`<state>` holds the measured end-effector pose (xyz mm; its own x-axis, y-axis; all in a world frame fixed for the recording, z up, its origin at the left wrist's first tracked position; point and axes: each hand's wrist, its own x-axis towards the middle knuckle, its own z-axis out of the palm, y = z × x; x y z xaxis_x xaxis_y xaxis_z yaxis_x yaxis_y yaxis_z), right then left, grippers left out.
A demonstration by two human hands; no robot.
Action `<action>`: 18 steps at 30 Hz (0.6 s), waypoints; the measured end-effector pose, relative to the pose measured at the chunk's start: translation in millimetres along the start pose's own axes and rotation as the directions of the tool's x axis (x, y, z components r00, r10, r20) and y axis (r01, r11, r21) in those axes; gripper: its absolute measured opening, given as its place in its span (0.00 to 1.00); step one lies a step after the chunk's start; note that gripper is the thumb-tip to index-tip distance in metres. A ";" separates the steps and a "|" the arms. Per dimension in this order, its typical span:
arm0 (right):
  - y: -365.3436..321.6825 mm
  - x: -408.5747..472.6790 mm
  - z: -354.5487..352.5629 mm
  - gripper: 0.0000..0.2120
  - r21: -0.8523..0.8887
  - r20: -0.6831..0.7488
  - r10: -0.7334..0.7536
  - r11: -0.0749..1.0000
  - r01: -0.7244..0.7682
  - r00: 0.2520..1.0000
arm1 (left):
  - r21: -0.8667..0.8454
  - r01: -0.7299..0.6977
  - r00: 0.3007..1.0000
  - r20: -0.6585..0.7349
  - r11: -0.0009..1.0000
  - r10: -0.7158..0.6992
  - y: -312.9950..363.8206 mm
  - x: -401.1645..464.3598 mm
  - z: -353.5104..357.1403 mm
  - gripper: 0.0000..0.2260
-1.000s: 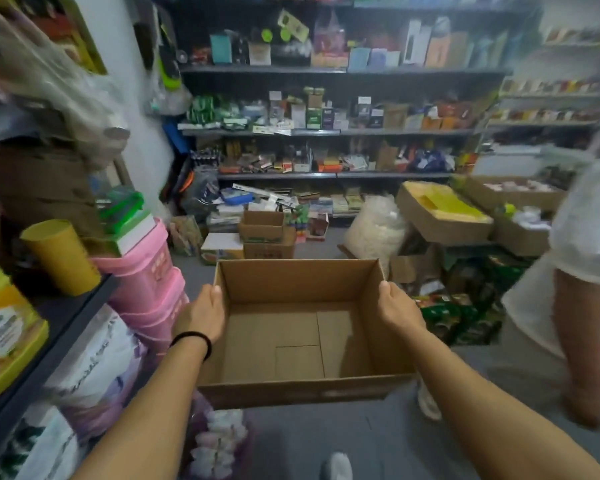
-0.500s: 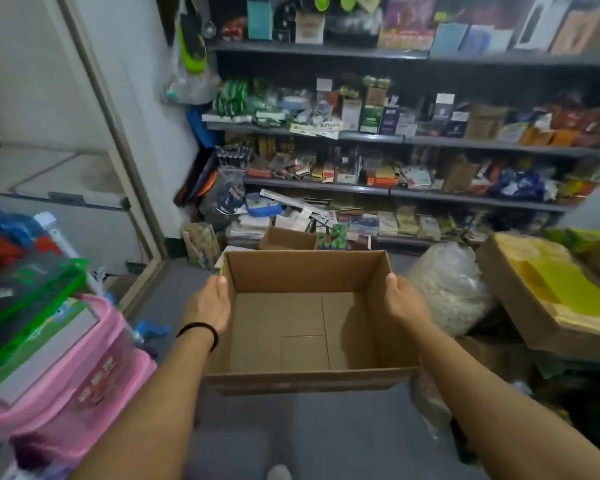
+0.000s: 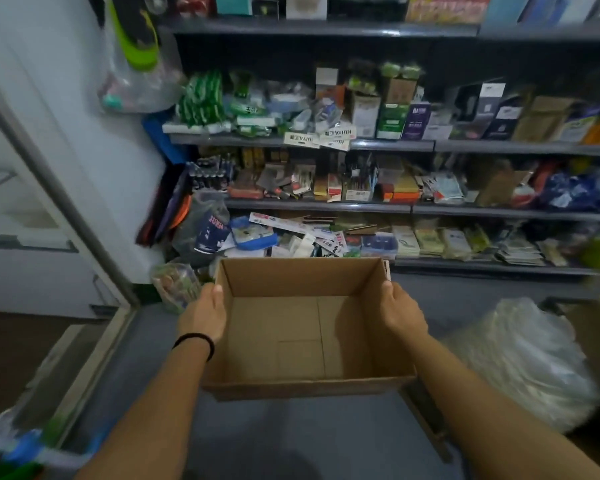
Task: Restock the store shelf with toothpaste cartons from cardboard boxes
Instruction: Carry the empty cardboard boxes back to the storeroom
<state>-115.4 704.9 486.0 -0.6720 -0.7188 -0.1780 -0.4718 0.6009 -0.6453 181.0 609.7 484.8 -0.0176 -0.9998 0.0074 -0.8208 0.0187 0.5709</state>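
Two hands: both grip one open cardboard box (image 3: pixel 302 327), held above the grey floor (image 3: pixel 291 441) in front of the store shelf (image 3: pixel 326 204).
Left hand (image 3: pixel 203 315): pressed flat on the outside of the box's left wall, fingers curled over the top rim near the far-left corner, closed on the cardboard.
Right hand (image 3: pixel 400 311): pressed on the outside of the right wall, fingers wrapped over the rim near the far-right corner, closed on the cardboard.
Wristband (image 3: pixel 194 341): a black band around the left wrist, just beside the box's left wall.
Box: sits between the two palms, upright, its open top facing the camera; only its bare folded bottom flaps show inside.
Box relative to fingers: the side walls lie under the fingers; the near wall is well apart from both hands, towards the person.
Store shelf: beyond the far wall of the box, its tiers crowded with mixed packets and cartons, too blurred to name.
Clear plastic bag (image 3: pixel 523 362): on the floor at the right, near the right forearm.
White door frame (image 3: pixel 49 188): far left.
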 end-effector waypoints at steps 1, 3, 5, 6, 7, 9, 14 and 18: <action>-8.5 22.1 11.0 0.24 -0.007 0.006 0.011 1.000 -0.011 1.000 | 0.000 0.001 1.000 0.003 1.000 -0.001 1.0 26.9 6.8 0.18; -23.3 70.0 35.3 0.25 -0.001 0.012 0.038 0.999 -0.038 0.999 | 0.005 -0.003 1.000 0.009 1.000 0.003 3.5 84.0 23.2 0.18; -34.0 120.9 63.8 0.25 0.001 0.019 0.074 0.997 -0.074 0.997 | 0.053 -0.033 0.999 0.035 0.998 0.031 3.2 141.7 47.3 0.17; -38.4 146.7 78.5 0.25 0.000 0.023 0.086 0.996 -0.086 0.996 | 0.065 -0.033 0.998 0.046 0.997 0.030 2.1 169.3 61.1 0.17; -42.2 173.0 93.7 0.25 -0.005 0.032 0.097 0.995 -0.097 0.995 | 0.068 -0.021 0.998 0.059 0.997 0.017 0.0 196.3 75.8 0.17; -50.3 227.3 124.6 0.24 -0.008 0.047 0.111 0.994 -0.110 0.993 | 0.059 0.005 0.997 0.081 0.998 -0.009 -4.7 251.4 105.8 0.17; -64.2 356.8 208.4 0.25 -0.041 0.067 0.144 0.989 -0.141 0.987 | 0.086 0.067 0.991 0.111 0.994 -0.077 -22.0 380.6 184.4 0.18; -55.0 433.8 275.5 0.24 -0.054 0.080 0.151 0.988 -0.147 0.985 | 0.092 0.127 0.976 0.167 0.988 -0.141 -45.4 446.0 249.3 0.18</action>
<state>-223.8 263.7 239.6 -0.6879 -0.6453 -0.3323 -0.3981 0.7182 -0.5706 68.1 163.9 257.5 0.0030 -0.9776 -0.2105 -0.8653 -0.1081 0.4895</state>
